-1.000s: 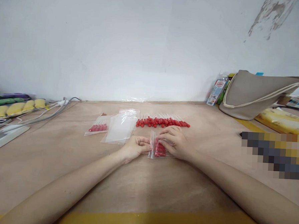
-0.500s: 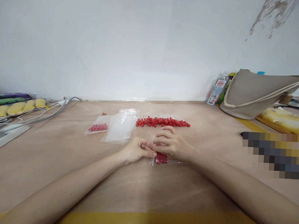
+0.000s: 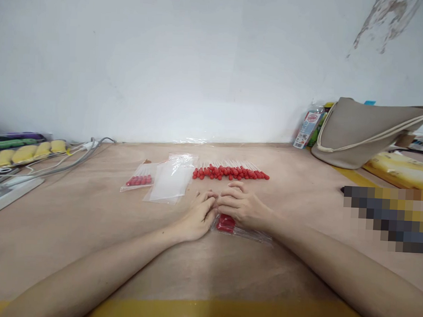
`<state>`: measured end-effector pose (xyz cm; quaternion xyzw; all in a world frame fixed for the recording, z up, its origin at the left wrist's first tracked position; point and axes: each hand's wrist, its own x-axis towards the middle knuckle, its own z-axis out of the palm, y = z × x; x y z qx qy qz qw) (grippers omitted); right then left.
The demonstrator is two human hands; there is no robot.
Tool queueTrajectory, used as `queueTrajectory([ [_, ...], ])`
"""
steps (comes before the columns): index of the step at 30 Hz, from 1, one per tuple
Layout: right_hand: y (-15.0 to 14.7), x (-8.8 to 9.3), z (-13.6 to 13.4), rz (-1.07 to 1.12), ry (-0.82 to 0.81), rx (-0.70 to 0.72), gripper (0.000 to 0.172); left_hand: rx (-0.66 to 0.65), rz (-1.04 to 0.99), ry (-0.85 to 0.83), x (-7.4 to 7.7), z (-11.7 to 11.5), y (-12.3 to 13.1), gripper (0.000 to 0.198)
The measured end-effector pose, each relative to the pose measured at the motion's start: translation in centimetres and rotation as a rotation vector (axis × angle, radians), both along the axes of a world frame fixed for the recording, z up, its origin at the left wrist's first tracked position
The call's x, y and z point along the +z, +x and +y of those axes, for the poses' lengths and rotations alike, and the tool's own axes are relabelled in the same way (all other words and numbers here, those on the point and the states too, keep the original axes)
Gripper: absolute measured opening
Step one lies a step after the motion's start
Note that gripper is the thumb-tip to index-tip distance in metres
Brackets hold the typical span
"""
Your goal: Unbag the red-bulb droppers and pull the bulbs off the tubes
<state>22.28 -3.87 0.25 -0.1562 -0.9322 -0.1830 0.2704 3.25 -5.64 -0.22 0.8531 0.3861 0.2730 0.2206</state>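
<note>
On the table (image 3: 86, 256), right hand (image 3: 245, 208) is overlapping, left hand (image 3: 198, 217) flanking, a clear bag (image 3: 247, 234)

Right is lying nearer, covering the far side; left is resting by the left end. Fingers are curling; whether they're pinching, can't tell. It's running left to right, slanting slightly, red tips (image 3: 225, 224) pointing left.
</note>
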Motion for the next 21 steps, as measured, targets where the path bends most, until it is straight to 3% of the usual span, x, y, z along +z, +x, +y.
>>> queueTrajectory([
  [5, 0.1, 0.3, 0.2, -0.049, -0.001, -0.020, 0.024, 0.058, 0.122, 0.005, -0.2, 0.3, 0.0, 0.015],
  [11, 0.8, 1.5, -0.1, 0.088, -0.220, -0.066, 0.018, 0.192, 0.041, -0.048, -0.3, 0.7, -0.3, 0.015],
  [14, 1.0, 1.8, -0.2, 0.132, -0.305, -0.035, 0.015, 0.262, 0.012, -0.038, -0.2, 0.6, -0.4, 0.005],
  [17, 1.2, 1.3, -0.1, 0.236, -0.395, -0.030, 0.011, 0.293, -0.016, 0.074, -0.2, 0.2, -0.5, 0.013],
  [21, 2.3, -0.1, -0.3, 0.388, -0.518, -0.152, 0.015, 0.223, -0.011, 0.244, -0.5, -0.3, -0.4, 0.017],
])
